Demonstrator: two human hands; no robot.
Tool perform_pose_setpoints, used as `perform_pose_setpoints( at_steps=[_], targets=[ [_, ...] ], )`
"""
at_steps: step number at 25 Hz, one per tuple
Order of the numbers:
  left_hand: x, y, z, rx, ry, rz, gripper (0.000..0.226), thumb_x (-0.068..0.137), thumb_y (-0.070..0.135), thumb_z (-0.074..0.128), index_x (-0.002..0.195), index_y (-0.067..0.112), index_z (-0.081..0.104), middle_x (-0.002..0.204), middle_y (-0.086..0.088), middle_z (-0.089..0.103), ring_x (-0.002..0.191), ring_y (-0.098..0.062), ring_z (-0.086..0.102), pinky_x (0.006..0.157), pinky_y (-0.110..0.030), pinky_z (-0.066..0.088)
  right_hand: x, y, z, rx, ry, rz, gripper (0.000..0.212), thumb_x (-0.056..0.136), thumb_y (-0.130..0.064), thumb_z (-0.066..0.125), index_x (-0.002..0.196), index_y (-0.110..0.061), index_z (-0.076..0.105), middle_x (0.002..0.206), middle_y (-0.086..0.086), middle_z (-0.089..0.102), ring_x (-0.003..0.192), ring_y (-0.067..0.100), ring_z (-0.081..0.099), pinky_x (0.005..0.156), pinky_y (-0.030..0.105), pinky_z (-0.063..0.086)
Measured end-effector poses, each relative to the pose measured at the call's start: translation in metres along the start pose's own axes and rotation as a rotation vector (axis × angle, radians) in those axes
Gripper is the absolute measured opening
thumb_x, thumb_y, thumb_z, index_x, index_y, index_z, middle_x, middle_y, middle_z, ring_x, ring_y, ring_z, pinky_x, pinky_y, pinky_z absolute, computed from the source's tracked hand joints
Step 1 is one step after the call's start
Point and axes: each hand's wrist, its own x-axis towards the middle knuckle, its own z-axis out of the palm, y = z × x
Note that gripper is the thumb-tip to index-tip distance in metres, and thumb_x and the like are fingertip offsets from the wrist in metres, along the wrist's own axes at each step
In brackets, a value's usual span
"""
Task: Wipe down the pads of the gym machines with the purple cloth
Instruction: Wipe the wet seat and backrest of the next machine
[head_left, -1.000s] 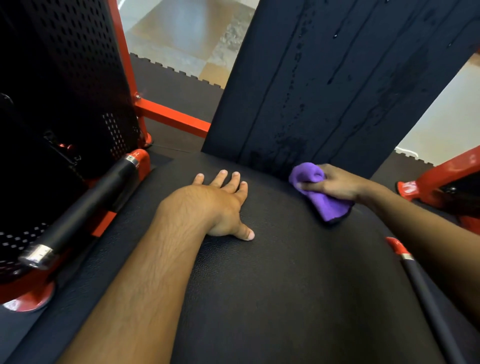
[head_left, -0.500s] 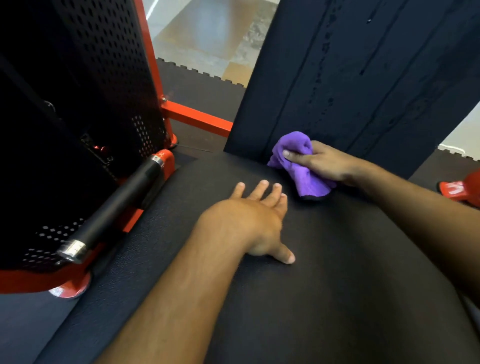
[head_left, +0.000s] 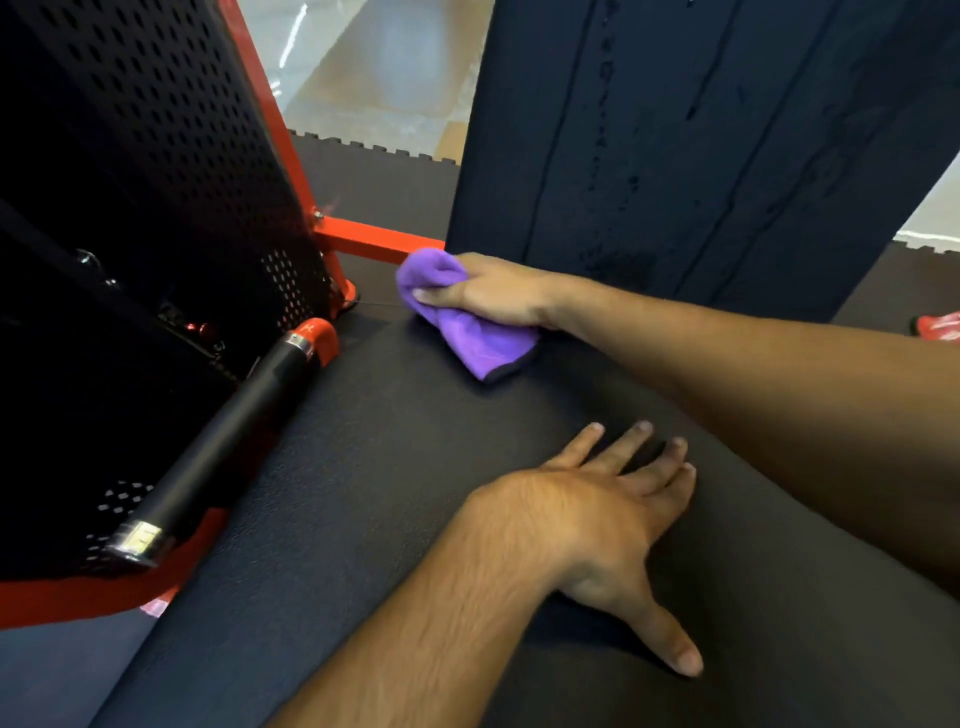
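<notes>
The purple cloth lies bunched at the back edge of the seat pad, just left of frame centre and in the upper half, where the seat meets the upright back pad. Its long axis runs diagonally, from a rounded wad at upper left, beside the back pad's lower left corner, down to a dark-edged end at lower right that rests on the seat. The right hand grips it from above, fingers curled round the wad and thumb laid along its near side, the forearm crossing the frame from the right. The left hand lies flat on the seat at lower centre, fingers straight and slightly spread toward the upper right, thumb splayed to the lower right, holding nothing. Close to the cloth's left stand a red frame bar and a black handle with a red collar (its chrome end points to the lower left). A perforated black shroud fills the upper left. Tiled floor shows at upper centre.
</notes>
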Motion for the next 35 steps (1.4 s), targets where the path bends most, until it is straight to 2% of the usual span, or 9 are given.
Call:
perform_pose_setpoints(
  at_steps=[4, 7, 13, 16, 20, 24, 29, 32, 35],
  targets=[
    [0.001, -0.012, 0.002, -0.012, 0.093, 0.037, 0.122, 0.084, 0.069, 0.069, 0.165, 0.022, -0.008, 0.171, 0.008, -0.017, 0.153, -0.01, -0.029, 0.121, -0.04, -0.025, 0.01, -0.006, 0.009, -0.056, 0.002, -0.099, 0.005, 0.096, -0.042, 0.064, 0.096, -0.047, 0.063, 0.098, -0.023, 0.066, 0.093, 0.0, 0.06, 0.083, 0.02, 0.042],
    [0.002, -0.015, 0.003, 0.008, 0.126, 0.04, 0.125, 0.082, 0.07, 0.071, 0.165, 0.02, -0.008, 0.171, 0.007, -0.02, 0.152, -0.01, -0.029, 0.122, -0.039, -0.024, -0.033, 0.029, -0.016, -0.105, 0.004, -0.07, 0.032, 0.092, -0.045, 0.068, 0.121, -0.033, 0.066, 0.117, -0.014, 0.07, 0.111, 0.009, 0.064, 0.1, 0.027, 0.046],
    [0.018, -0.01, 0.003, 0.051, 0.169, 0.068, 0.121, 0.084, 0.075, 0.063, 0.165, 0.019, -0.007, 0.171, 0.003, -0.02, 0.153, -0.012, -0.029, 0.124, -0.044, -0.022, -0.049, 0.035, -0.023, -0.143, 0.009, 0.018, 0.022, 0.096, -0.034, 0.067, 0.118, -0.03, 0.064, 0.112, -0.012, 0.068, 0.102, 0.006, 0.061, 0.094, 0.028, 0.045],
    [0.028, -0.009, 0.006, 0.084, 0.212, 0.052, 0.099, 0.094, 0.075, 0.046, 0.166, 0.022, 0.004, 0.174, 0.002, -0.005, 0.158, -0.015, -0.017, 0.126, -0.045, -0.017, 0.005, 0.0, 0.011, -0.221, 0.038, -0.045, 0.024, 0.095, -0.039, 0.061, 0.119, -0.033, 0.062, 0.114, -0.011, 0.068, 0.105, 0.012, 0.062, 0.096, 0.034, 0.048],
    [0.033, -0.011, 0.01, 0.086, 0.282, 0.057, 0.062, 0.109, 0.053, 0.03, 0.164, 0.024, 0.021, 0.173, 0.003, 0.01, 0.159, -0.015, -0.006, 0.128, -0.042, -0.01, 0.006, 0.001, 0.016, -0.246, 0.097, -0.058, 0.027, 0.09, -0.032, 0.057, 0.117, -0.032, 0.06, 0.105, -0.008, 0.069, 0.099, 0.017, 0.062, 0.092, 0.042, 0.052],
    [0.042, -0.034, 0.012, 0.045, 0.543, 0.099, 0.058, 0.108, 0.046, 0.037, 0.158, 0.016, 0.037, 0.168, -0.002, 0.031, 0.156, -0.017, 0.02, 0.128, -0.039, 0.01, -0.052, 0.0, -0.008, -0.349, 0.113, -0.09, 0.053, 0.071, -0.015, 0.052, 0.12, -0.035, 0.057, 0.107, -0.011, 0.068, 0.1, 0.017, 0.061, 0.087, 0.041, 0.052],
    [0.045, -0.042, 0.014, -0.106, 0.774, -0.065, 0.054, 0.102, 0.048, 0.054, 0.151, 0.026, 0.048, 0.151, -0.002, 0.055, 0.137, -0.023, 0.049, 0.114, -0.038, 0.04, -0.186, 0.008, -0.046, -0.178, 0.45, -0.085, 0.062, 0.068, -0.006, 0.057, 0.125, -0.029, 0.057, 0.118, -0.015, 0.066, 0.107, 0.005, 0.061, 0.091, 0.028, 0.049],
    [0.046, -0.034, 0.015, -0.067, 0.747, -0.11, 0.058, 0.103, 0.045, 0.054, 0.156, 0.022, 0.044, 0.159, 0.0, 0.047, 0.149, -0.014, 0.039, 0.127, -0.035, 0.02, -0.271, 0.02, -0.046, -0.064, 0.594, 0.071, 0.067, 0.069, 0.0, 0.058, 0.127, -0.034, 0.057, 0.119, -0.019, 0.064, 0.108, -0.006, 0.059, 0.092, 0.023, 0.048],
    [0.042, -0.029, 0.011, -0.029, 0.714, -0.213, 0.075, 0.098, 0.065, 0.038, 0.16, 0.024, 0.037, 0.167, 0.005, 0.033, 0.154, -0.006, 0.024, 0.128, -0.032, 0.005, -0.327, 0.028, -0.039, -0.018, 0.596, 0.18, 0.07, 0.073, 0.001, 0.058, 0.13, -0.04, 0.054, 0.123, -0.02, 0.061, 0.111, -0.009, 0.055, 0.088, 0.018, 0.045]
  ],
)
